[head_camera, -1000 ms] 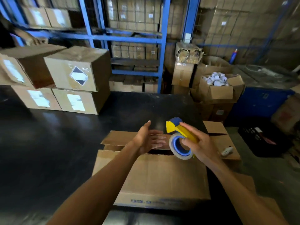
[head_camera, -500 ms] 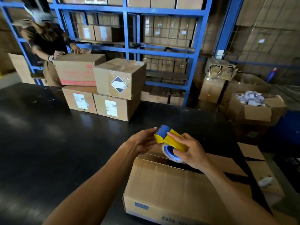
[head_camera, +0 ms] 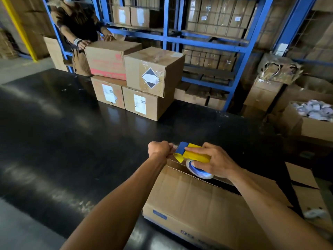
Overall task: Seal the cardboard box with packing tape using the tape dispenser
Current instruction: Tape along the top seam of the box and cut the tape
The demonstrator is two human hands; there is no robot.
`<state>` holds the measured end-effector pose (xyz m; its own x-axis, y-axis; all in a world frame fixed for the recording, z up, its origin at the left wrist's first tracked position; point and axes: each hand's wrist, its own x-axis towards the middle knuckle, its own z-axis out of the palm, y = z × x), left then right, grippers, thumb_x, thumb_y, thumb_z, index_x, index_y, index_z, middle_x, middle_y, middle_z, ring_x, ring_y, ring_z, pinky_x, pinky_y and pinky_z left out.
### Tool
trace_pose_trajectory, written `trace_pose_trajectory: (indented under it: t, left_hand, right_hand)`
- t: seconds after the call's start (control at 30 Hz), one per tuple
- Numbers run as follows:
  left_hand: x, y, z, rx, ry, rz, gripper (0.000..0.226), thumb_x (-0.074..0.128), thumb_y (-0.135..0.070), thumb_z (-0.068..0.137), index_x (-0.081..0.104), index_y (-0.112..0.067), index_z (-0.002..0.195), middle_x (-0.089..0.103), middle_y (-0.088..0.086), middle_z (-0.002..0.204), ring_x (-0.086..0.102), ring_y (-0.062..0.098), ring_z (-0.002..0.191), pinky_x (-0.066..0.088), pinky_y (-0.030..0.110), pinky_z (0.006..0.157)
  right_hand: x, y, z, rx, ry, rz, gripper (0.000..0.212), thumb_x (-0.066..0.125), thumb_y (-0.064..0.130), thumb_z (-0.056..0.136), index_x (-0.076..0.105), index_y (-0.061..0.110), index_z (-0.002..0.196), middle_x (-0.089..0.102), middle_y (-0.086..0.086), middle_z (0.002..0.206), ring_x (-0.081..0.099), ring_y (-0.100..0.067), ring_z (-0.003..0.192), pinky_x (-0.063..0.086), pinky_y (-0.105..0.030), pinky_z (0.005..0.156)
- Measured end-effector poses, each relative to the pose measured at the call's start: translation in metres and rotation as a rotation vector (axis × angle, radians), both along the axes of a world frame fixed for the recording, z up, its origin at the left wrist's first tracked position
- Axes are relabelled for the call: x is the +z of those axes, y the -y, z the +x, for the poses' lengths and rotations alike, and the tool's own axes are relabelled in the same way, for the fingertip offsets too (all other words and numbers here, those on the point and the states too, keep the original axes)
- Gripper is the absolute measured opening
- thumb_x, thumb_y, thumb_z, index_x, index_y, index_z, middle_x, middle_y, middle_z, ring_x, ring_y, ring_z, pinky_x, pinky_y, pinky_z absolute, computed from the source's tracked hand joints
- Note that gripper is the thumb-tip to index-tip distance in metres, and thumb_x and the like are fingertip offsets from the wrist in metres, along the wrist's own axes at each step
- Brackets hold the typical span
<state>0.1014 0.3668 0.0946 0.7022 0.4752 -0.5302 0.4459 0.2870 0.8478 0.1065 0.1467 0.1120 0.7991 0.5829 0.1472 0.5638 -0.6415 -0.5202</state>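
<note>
A brown cardboard box lies on the black table at the lower right, its near flap folded down and a dark gap showing along the middle seam. Over the box's far left end I hold a yellow and blue tape dispenser with a roll of clear tape on a blue core. My right hand grips the dispenser's handle from above. My left hand is closed at the dispenser's front, pinching the tape end against the box's far edge.
Several stacked sealed boxes stand at the table's far side, where another person leans on one. Blue shelving full of cartons lines the back. Open boxes stand right of the black table.
The view has swung left and closer. My left hand went from open near the dispenser to closed at its front, and the dispenser has dropped low over the box's far edge.
</note>
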Motion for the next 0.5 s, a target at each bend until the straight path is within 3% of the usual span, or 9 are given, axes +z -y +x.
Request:
trace_pose_trajectory:
  t: [0.07,0.13,0.23,0.37,0.5]
  left_hand:
    - [-0.006,-0.016,-0.006,0.059,-0.009,0.052,0.021,0.067,-0.005,0.089,0.072,0.0,0.07,0.071,0.01,0.057,0.069,0.023,0.053,0.063,0.038,0.064]
    - [-0.019,-0.035,-0.011,0.096,-0.008,0.096,0.019,0.069,-0.007,0.089,0.075,-0.001,0.072,0.074,0.012,0.065,0.07,0.021,0.054,0.063,0.036,0.062]
    - [-0.035,-0.04,-0.021,0.118,-0.015,0.177,0.02,0.072,-0.009,0.089,0.075,-0.004,0.07,0.073,0.011,0.065,0.071,0.02,0.059,0.065,0.04,0.07]
    - [-0.047,-0.032,-0.033,0.133,-0.025,0.254,0.014,0.071,-0.012,0.088,0.079,-0.005,0.079,0.075,0.007,0.072,0.067,0.017,0.062,0.056,0.029,0.062]
    - [-0.06,-0.029,-0.034,0.163,-0.052,0.248,0.009,0.075,-0.016,0.086,0.081,-0.009,0.084,0.076,0.007,0.078,0.071,0.021,0.075,0.061,0.036,0.079]
  right_hand:
    - [-0.005,0.016,0.0,0.026,-0.009,-0.033,0.047,0.068,0.054,0.077,0.05,0.071,0.117,0.05,0.008,0.09,0.057,-0.012,0.078,0.051,-0.029,0.068]
    - [-0.012,0.032,-0.002,0.041,-0.023,-0.082,0.043,0.064,0.061,0.074,0.048,0.075,0.111,0.05,0.008,0.088,0.057,-0.012,0.077,0.051,-0.029,0.067]
    - [-0.021,0.036,-0.004,0.054,-0.023,-0.174,0.046,0.063,0.063,0.073,0.05,0.071,0.116,0.049,0.009,0.089,0.056,-0.01,0.078,0.043,-0.02,0.068]
    - [-0.039,0.021,-0.007,0.088,0.014,-0.335,0.05,0.066,0.054,0.082,0.048,0.062,0.128,0.046,0.007,0.095,0.047,-0.007,0.083,0.028,-0.007,0.063]
    - [-0.044,0.017,-0.002,0.102,0.034,-0.41,0.051,0.062,0.056,0.084,0.045,0.061,0.132,0.041,0.01,0.102,0.044,-0.005,0.091,0.03,-0.016,0.076]
